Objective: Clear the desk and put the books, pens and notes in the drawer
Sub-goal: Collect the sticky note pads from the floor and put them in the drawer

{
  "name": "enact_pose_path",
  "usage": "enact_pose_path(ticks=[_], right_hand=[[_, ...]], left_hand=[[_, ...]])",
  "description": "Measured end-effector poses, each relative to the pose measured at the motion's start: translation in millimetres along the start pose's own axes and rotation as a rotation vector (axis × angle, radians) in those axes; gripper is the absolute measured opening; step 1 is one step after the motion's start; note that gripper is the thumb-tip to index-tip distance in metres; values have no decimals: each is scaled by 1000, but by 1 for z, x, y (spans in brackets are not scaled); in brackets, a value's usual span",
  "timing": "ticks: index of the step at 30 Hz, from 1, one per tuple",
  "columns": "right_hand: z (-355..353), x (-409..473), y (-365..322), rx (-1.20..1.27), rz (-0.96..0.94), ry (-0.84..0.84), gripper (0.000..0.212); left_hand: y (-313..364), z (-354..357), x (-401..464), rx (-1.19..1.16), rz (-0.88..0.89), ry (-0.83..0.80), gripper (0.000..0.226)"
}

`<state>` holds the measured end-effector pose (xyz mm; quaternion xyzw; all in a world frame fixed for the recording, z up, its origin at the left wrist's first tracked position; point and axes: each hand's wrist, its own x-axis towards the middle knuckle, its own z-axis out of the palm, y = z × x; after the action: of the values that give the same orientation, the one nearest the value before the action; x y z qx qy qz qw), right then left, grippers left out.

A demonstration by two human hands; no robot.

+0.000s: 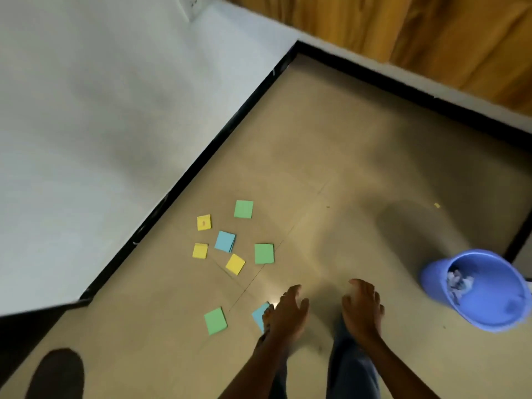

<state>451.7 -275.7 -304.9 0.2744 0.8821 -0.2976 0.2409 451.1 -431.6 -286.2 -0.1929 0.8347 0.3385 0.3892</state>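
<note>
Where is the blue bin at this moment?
In the head view, the blue bin stands on the floor at the right edge, just right of the right hand, with crumpled paper inside.

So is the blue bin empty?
No, the blue bin has crumpled paper lying inside it.

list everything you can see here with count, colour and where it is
green notes: three, green, on the floor; two in the cluster, one nearer the person
yellow notes: three, yellow, on the floor in the cluster by the desk edge
blue notes: two, blue, one mid-cluster, one partly hidden under the left hand
yellow scrap: one, small, on the floor to the right
bin: one, blue, tilted in view, right side, crumpled paper inside
desk: one, white top with black edge, left
floor: beige
left hand: open, above the floor
right hand: open, holding nothing
</note>
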Motion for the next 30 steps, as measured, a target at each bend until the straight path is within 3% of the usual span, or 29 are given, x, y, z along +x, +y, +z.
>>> enact_pose_path(ticks=[4,9,17,22,26,30], right_hand=[[46,-20,-34,-7,-33,-51,31],[100,-5,-45,-139,-194,-184,46],[177,60,-46,-458,-508,-342,40],[223,80,-49,-517,-655,-402,36],[269,97,-43,-544,-665,-379,33],[327,131,-27,-552,-556,-358,33]], left_hand=[[-50,-19,1,-34,-95,62,39],[-85,-24,12,-221,-237,139,38],[-117,7,77,-522,-350,124,42],[-152,36,107,-523,-406,113,45],[-191,54,142,-531,-435,118,47],[-238,70,184,-597,-444,170,46]])
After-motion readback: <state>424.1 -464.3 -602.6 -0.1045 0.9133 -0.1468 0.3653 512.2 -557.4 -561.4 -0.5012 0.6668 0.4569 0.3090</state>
